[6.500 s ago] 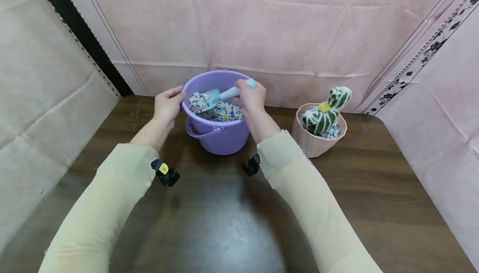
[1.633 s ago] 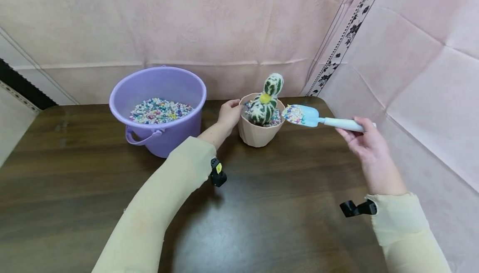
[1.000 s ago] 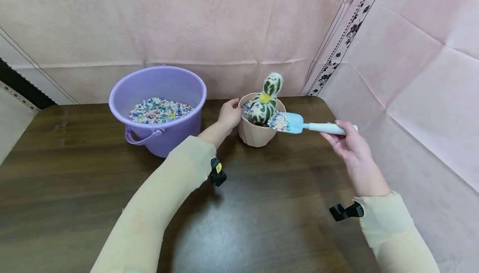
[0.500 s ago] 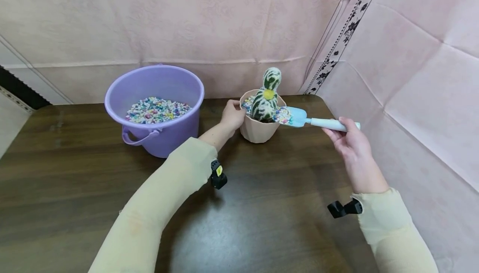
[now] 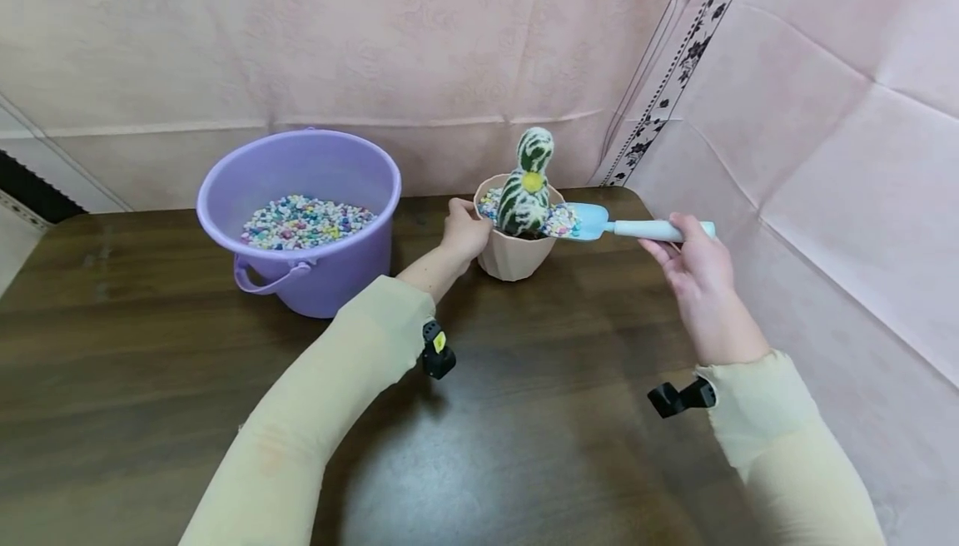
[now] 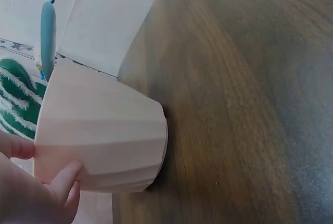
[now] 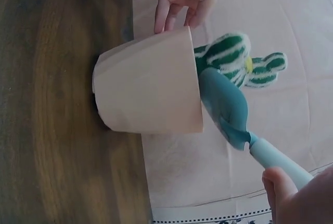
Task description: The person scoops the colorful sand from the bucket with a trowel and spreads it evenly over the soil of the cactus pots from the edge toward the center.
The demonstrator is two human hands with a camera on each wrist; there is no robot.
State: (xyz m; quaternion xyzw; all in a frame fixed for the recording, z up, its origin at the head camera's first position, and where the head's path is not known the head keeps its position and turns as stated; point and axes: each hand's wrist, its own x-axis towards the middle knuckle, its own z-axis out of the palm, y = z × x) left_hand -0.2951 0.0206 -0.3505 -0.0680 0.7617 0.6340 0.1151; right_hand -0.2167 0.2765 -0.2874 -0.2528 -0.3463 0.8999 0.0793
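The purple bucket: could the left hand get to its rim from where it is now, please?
Probably yes. The left hand holds the pot by the rim, and the bucket stands just beside it with bare table between. It would have to let go of the pot first.

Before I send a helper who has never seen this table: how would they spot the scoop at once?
On the brown wooden table, go to the pink ribbed pot holding the striped cactus. The light blue scoop rests over its rim, held by the right hand; it alone has a long handle.
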